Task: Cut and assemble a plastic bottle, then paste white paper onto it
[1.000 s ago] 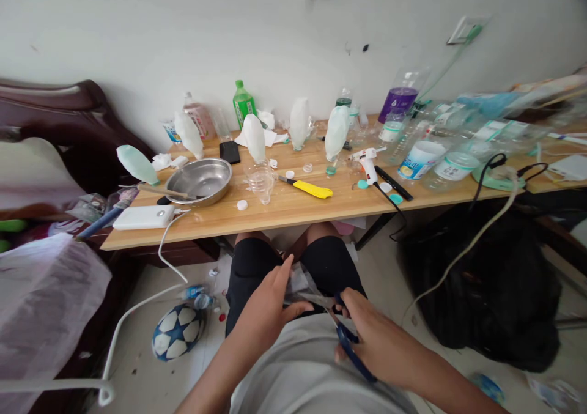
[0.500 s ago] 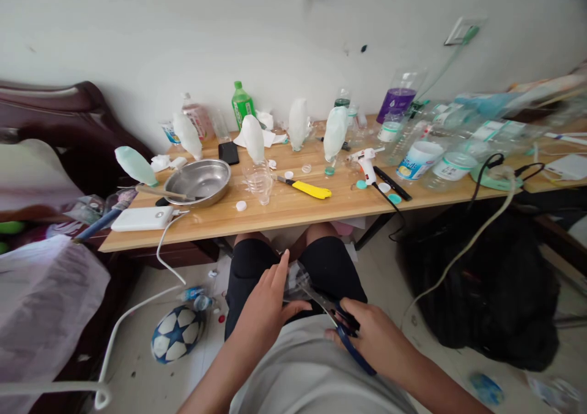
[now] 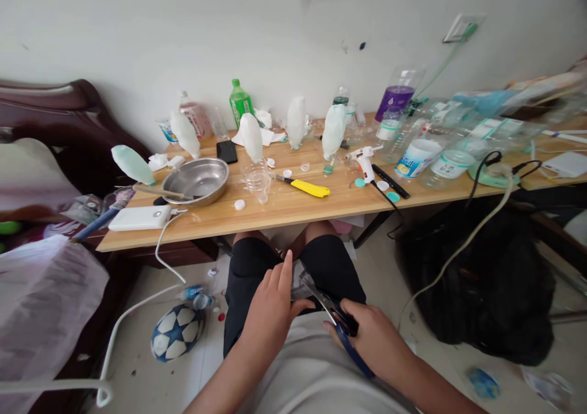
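Over my lap, my left hand [image 3: 271, 301] grips a clear plastic piece [image 3: 299, 284], its thumb pointing right and its forefinger stretched forward. The plastic's far side is partly hidden behind the fingers. My right hand [image 3: 372, 336] is wrapped round the dark blue handles of a pair of scissors [image 3: 355, 354]. Their blades point up and left and lie against the plastic. Whether the blades are fully closed is hard to make out. On the table beyond lie a yellow utility knife [image 3: 310, 188] and a cut clear bottle top [image 3: 257, 184].
A steel bowl [image 3: 198, 181], a power bank [image 3: 140, 218] and a hot glue gun [image 3: 367, 163] rest on the wooden table [image 3: 215, 221]. White-wrapped bottle shapes [image 3: 251, 137] stand behind. Clear bottles [image 3: 452, 166] crowd the right. A ball [image 3: 178, 333] and black bag [image 3: 477, 285] are on the floor.
The scissors' blades have shifted slightly against the plastic piece, and the right hand has moved a little with them. My left hand keeps its hold. The view has moved slightly.
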A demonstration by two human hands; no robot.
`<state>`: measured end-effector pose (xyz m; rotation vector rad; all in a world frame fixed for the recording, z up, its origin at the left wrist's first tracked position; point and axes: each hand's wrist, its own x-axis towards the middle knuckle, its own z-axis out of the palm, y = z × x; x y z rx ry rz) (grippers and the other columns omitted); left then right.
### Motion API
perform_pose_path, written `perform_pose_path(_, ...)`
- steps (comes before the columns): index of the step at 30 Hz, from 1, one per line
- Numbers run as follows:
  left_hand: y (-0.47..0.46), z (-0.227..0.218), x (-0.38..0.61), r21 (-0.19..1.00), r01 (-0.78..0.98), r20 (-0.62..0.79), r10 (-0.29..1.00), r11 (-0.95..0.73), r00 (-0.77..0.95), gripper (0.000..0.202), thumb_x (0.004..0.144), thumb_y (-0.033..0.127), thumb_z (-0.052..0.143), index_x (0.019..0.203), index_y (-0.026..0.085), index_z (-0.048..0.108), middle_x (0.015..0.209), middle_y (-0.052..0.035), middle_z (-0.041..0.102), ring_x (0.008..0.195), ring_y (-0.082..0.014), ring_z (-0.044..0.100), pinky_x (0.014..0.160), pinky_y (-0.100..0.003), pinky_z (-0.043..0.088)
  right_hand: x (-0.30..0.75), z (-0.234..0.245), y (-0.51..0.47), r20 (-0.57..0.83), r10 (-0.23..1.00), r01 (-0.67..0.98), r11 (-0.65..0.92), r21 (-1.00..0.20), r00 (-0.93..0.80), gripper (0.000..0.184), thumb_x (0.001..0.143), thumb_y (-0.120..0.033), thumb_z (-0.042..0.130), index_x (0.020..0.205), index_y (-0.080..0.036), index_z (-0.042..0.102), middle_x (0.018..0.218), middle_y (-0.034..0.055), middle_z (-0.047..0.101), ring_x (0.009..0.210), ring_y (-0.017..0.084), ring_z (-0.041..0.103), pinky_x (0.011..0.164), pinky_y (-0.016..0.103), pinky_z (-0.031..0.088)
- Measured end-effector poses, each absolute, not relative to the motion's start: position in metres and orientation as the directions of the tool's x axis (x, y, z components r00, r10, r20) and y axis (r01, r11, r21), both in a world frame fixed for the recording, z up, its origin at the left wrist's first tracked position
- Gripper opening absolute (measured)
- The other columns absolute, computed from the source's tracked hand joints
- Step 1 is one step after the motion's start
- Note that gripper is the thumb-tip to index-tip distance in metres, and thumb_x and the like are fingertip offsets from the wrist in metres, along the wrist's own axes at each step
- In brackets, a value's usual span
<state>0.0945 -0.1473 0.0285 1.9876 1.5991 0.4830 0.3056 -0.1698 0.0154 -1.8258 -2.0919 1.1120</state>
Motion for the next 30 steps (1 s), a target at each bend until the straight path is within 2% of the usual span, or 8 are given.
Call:
perform_pose_path(5, -0.148, 0.032, 0.077, 0.823, 0.566, -0.135, 0.957, -0.036, 0.257, 0.076, 0.091, 0.037, 0.063, 0.155, 0.021, 0.025, 0.141, -0.0144, 0.055, 0.130, -0.0266, 0.051, 0.112, -0.046, 0.038, 0.311, 0.017, -0.165, -0.343, 0.896, 0.789, 0.013, -0.615, -0.281, 0.031, 0.086, -0.044, 0.056, 0.070, -0.024, 0.039, 0.077, 0.0031, 0.065, 0.071, 0.020, 0.059, 0.065, 0.029, 0.038)
perform_pose_path(8, -0.145, 0.037, 0.071, 0.828, 0.560, -0.194, 0.955, 0.036, 0.225, 0.065, 0.090, 0.042, 0.063, 0.147, 0.018, 0.043, 0.130, -0.0137, 0.063, 0.120, -0.0257, 0.059, 0.108, -0.044, 0.042, 0.315, 0.019, -0.165, -0.388, 0.859, 0.768, 0.008, -0.641, -0.333, 0.023, 0.084, -0.035, 0.058, 0.075, -0.024, 0.039, 0.085, 0.0037, 0.064, 0.077, 0.021, 0.060, 0.069, 0.030, 0.040)
perform_pose_path(11, -0.143, 0.040, 0.073, 0.830, 0.557, -0.149, 0.960, -0.009, 0.238, 0.062, 0.082, 0.044, 0.072, 0.137, 0.021, 0.054, 0.125, -0.0102, 0.066, 0.111, -0.0248, 0.062, 0.101, -0.041, 0.047, 0.315, 0.022, -0.171, -0.407, 0.844, 0.751, -0.006, -0.660, -0.350, 0.019, 0.078, -0.025, 0.061, 0.083, -0.024, 0.042, 0.094, 0.0053, 0.063, 0.087, 0.022, 0.060, 0.077, 0.031, 0.043)
perform_pose_path(15, -0.142, 0.040, 0.081, 0.870, 0.492, -0.121, 0.949, -0.040, 0.290, 0.063, 0.077, 0.039, 0.078, 0.134, 0.023, 0.056, 0.113, -0.0065, 0.066, 0.088, -0.0188, 0.065, 0.085, -0.035, 0.054, 0.313, 0.025, -0.179, -0.391, 0.849, 0.720, -0.018, -0.694, -0.355, 0.028, 0.074, -0.029, 0.067, 0.091, -0.023, 0.044, 0.102, 0.0065, 0.060, 0.095, 0.023, 0.059, 0.084, 0.032, 0.044)
perform_pose_path(21, -0.139, 0.033, 0.087, 0.866, 0.495, -0.073, 0.965, -0.064, 0.253, 0.071, 0.076, 0.038, 0.080, 0.139, 0.023, 0.053, 0.116, -0.0086, 0.063, 0.098, -0.0224, 0.063, 0.092, -0.039, 0.052, 0.311, 0.016, -0.178, -0.419, 0.863, 0.762, -0.064, -0.644, -0.283, 0.028, 0.083, -0.045, 0.061, 0.077, -0.024, 0.042, 0.085, 0.0044, 0.065, 0.078, 0.022, 0.061, 0.071, 0.031, 0.042)
perform_pose_path(24, -0.135, 0.031, 0.083, 0.855, 0.513, -0.051, 0.970, -0.080, 0.237, 0.073, 0.074, 0.037, 0.081, 0.140, 0.026, 0.052, 0.117, -0.0068, 0.061, 0.090, -0.0196, 0.062, 0.088, -0.037, 0.053, 0.311, 0.012, -0.174, -0.401, 0.878, 0.806, -0.030, -0.591, -0.262, 0.034, 0.085, -0.050, 0.058, 0.071, -0.025, 0.038, 0.079, 0.0042, 0.067, 0.073, 0.023, 0.062, 0.066, 0.031, 0.039)
perform_pose_path(27, -0.133, 0.033, 0.080, 0.839, 0.535, -0.031, 0.974, -0.097, 0.226, 0.074, 0.074, 0.038, 0.082, 0.140, 0.026, 0.051, 0.119, -0.0062, 0.061, 0.087, -0.0184, 0.062, 0.086, -0.036, 0.053, 0.313, 0.014, -0.172, -0.401, 0.877, 0.821, -0.012, -0.571, -0.266, 0.035, 0.085, -0.049, 0.058, 0.070, -0.025, 0.036, 0.078, 0.0039, 0.066, 0.073, 0.023, 0.062, 0.066, 0.031, 0.037)
perform_pose_path(30, -0.134, 0.033, 0.083, 0.829, 0.549, -0.009, 0.978, -0.110, 0.209, 0.074, 0.076, 0.036, 0.080, 0.142, 0.027, 0.049, 0.127, -0.0067, 0.063, 0.105, -0.0220, 0.063, 0.095, -0.037, 0.051, 0.315, 0.020, -0.172, -0.440, 0.845, 0.794, -0.032, -0.607, -0.302, 0.030, 0.083, -0.042, 0.059, 0.073, -0.025, 0.037, 0.081, 0.0031, 0.064, 0.075, 0.022, 0.060, 0.067, 0.030, 0.038)
